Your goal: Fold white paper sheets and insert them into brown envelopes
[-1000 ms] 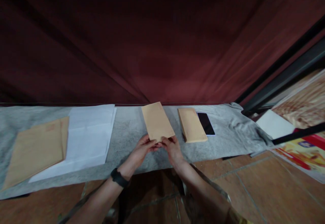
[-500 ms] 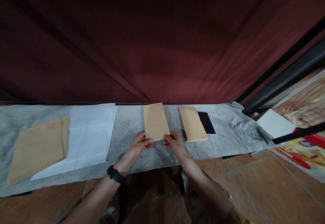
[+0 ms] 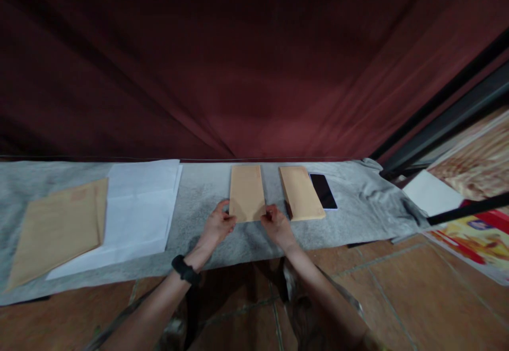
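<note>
Your left hand (image 3: 218,225) and right hand (image 3: 277,224) pinch the envelope (image 3: 247,193), already flat on the desk (image 3: 207,194), not yet released.

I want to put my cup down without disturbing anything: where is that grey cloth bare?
Bare cloth lies between the paper and the envelope held by the left hand and right hand, and at the rumpled right end past the phone. Crowded: envelope, stack and phone sit close together; paper and big envelope fill the left.
</note>
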Motion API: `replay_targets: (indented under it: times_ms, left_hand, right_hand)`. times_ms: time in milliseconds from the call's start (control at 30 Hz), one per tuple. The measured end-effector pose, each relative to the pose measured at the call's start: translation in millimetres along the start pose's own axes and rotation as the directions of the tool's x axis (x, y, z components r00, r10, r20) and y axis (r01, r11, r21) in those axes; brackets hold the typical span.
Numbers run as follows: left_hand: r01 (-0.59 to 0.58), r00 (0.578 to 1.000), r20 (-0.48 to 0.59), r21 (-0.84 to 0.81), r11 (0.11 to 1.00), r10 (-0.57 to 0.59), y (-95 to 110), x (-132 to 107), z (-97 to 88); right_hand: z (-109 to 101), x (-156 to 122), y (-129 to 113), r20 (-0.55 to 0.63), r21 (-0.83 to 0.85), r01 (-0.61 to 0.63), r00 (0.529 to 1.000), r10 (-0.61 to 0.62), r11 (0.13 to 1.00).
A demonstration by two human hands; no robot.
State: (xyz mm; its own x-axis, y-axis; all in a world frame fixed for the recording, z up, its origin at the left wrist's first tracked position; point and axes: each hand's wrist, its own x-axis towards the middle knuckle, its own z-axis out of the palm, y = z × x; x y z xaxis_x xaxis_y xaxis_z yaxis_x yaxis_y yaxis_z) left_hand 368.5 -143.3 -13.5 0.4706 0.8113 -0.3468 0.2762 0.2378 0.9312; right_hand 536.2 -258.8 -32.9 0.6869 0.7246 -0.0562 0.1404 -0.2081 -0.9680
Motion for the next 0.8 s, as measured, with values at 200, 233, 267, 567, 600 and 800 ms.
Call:
replay_targets:
  times_ms: [200,233,267,567,600,800]
  left_hand:
    - [-0.032,0.999,-0.02,0.084,0.996,0.034,-6,4,-0.4]
    - [-0.045,0.999,-0.021,0.132,0.99,0.049,-5,3,-0.7]
    - [-0.063,0.998,-0.018,0.183,0.981,0.068,-5,3,-0.9]
    - [-0.172,0.952,-0.122,0.546,0.82,0.281,0,-8,-3.1]
    - [-0.16,0.954,-0.126,0.555,0.816,0.273,-1,-9,-3.7]
    - [-0.377,0.904,0.067,0.593,0.712,0.423,-8,-17,3.2]
  right_hand:
    - [-2,-12,-9,0.009,-0.459,0.144,0.987,-0.157,0.877]
    - [-1,-13,-12,0.056,-0.497,0.196,0.979,-0.194,0.845]
    - [0,-14,-15,0.119,-0.529,0.265,0.964,-0.239,0.806]
    - [14,-26,-16,0.478,-0.629,0.596,0.803,-0.355,0.5]
    - [14,-27,-15,0.486,-0.633,0.599,0.8,-0.352,0.49]
    - [10,-25,-15,0.502,-0.589,0.598,0.798,-0.334,0.544]
